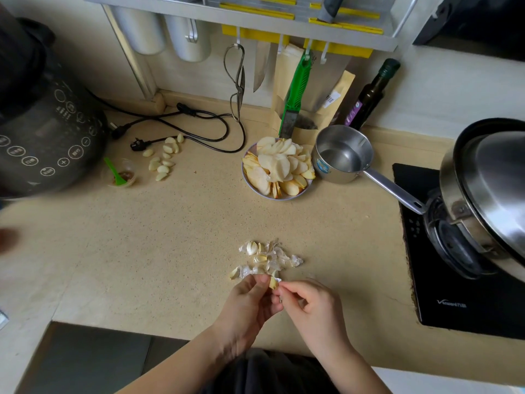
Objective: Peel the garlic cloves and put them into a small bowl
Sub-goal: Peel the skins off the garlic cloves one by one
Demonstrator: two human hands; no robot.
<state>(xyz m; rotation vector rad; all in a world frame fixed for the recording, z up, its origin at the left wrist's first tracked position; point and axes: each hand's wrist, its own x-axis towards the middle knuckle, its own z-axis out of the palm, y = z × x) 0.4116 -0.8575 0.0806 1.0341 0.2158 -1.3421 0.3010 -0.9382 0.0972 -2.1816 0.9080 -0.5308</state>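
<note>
both hands, left hand (250, 304) and right hand (311, 304), pinch one garlic clove (273, 282); skins (270, 258) just beyond

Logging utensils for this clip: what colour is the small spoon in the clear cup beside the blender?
Bright green small plastic spoon, clearest in the head view.

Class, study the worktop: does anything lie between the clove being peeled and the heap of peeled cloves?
Nothing visible does. Both hands hold the clove near the front edge; only bare worktop lies between it and the peeled cloves at back left.
</note>
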